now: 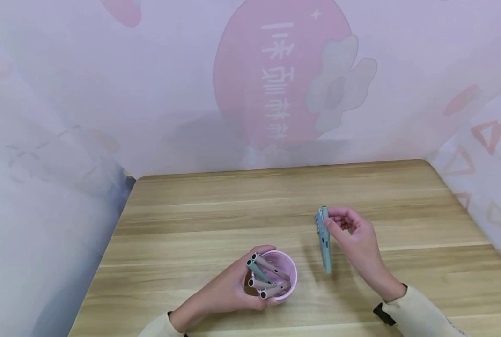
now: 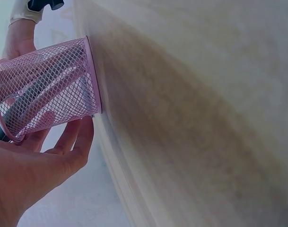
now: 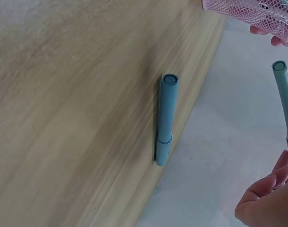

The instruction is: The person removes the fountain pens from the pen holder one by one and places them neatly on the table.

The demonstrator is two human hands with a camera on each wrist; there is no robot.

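Note:
My left hand (image 1: 250,286) grips a pink mesh cup (image 1: 291,267) standing on the wooden table (image 1: 217,210), thumb on the far rim and fingers round the near side. Several grey and teal pens (image 1: 262,277) stand slanted inside it. In the left wrist view the cup (image 2: 49,85) shows side-on with my fingers (image 2: 80,139) under it. My right hand (image 1: 334,225) pinches a teal pen (image 1: 323,216) just right of the cup. A second teal pen (image 1: 327,260) lies on the table below it. In the right wrist view this lying pen (image 3: 165,118) sits apart from the held pen (image 3: 286,104).
A pale pink printed cloth (image 1: 276,84) forms the backdrop behind the table and hangs down both sides. Bare wood stretches across the far half and the right side of the table. The table's left edge (image 1: 107,252) runs near the cup.

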